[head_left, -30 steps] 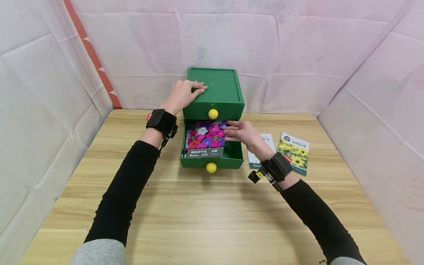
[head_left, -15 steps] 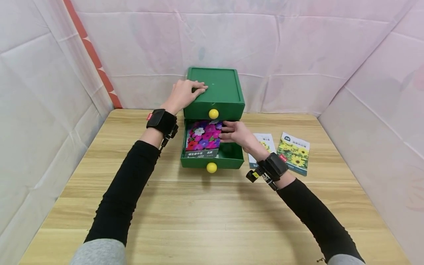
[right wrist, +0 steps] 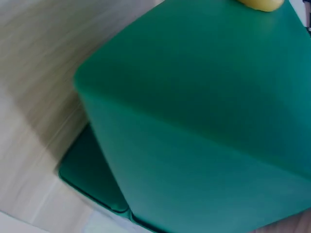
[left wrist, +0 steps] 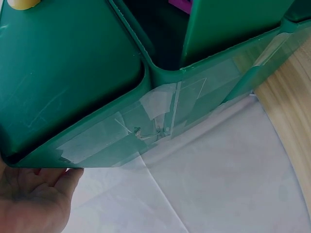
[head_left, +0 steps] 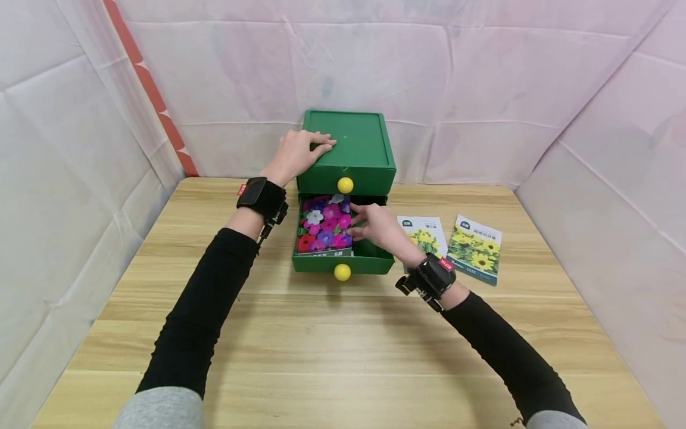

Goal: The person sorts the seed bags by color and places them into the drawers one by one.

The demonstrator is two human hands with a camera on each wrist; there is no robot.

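Seed packet, printed with pink and purple flowers, lies flat in the open lower drawer of a green box, its long axis running front to back and its label edge toward the person. Right hand reaches into the drawer with fingers loosely apart, fingertips touching the packet's right edge. Left hand rests flat on the box top, fingers straight and together. Two sunflower packets lie on the table just right of the drawer.
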